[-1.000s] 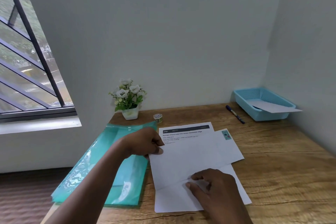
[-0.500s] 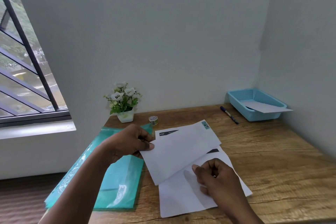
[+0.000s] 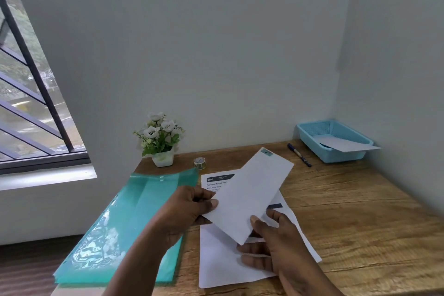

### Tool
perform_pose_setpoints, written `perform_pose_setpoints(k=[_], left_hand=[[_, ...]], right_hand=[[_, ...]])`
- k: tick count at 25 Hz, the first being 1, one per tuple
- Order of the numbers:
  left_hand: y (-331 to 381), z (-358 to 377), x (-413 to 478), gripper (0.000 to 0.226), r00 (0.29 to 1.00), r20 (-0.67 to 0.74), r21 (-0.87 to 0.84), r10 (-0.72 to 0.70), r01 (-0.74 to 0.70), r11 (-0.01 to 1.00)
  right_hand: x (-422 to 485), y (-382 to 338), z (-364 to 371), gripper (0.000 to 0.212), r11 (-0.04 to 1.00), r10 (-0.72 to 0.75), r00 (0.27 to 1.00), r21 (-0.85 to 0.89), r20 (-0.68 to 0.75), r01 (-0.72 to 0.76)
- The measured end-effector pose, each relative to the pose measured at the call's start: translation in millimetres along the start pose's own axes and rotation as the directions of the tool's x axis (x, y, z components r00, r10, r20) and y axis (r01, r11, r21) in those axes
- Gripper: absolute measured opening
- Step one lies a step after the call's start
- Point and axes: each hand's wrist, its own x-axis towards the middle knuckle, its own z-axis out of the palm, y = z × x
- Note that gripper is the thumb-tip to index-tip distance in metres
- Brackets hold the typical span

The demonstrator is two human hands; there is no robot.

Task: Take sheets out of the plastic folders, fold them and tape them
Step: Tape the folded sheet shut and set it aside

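Left hand (image 3: 189, 209), right hand (image 3: 276, 245) pinch sheet (image 3: 252, 194), seemingly folded.

Left hand (image 3: 187, 209), right hand (image 3: 276, 245): thumb-over-finger pinches on folded sheet (image 3: 254, 190).

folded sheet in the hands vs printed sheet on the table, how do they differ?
The folded sheet is a narrow strip, lifted and tilted, pinched by left hand and right hand; the printed sheet lies flat on the table. The folded sheet shows a blank face with a small teal mark; the printed sheet shows a dark header and text. Both are white paper.
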Motion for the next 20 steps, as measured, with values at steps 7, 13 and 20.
perform_pose_setpoints(k=[7, 13, 20], left_hand=[[-12, 63, -14, 0.013, 0.986, -0.147, -0.193, 0.075, -0.103, 0.976], [12, 117, -8, 0.033, 0.99, -0.124, -0.287, 0.073, -0.106, 0.952], [65, 183, 40, 0.021, 0.98, 0.091, -0.357, 0.178, -0.135, 0.925]], right_hand=[[-4, -8, -6, 0.033, 0.925, -0.377, 0.907, -0.129, -0.187, 0.358], [-6, -40, -56, 0.041, 0.811, -0.561, 0.81, -0.308, -0.171, 0.497], [12, -117, -137, 0.033, 0.772, -0.6, 0.789, -0.35, -0.128, 0.53]])
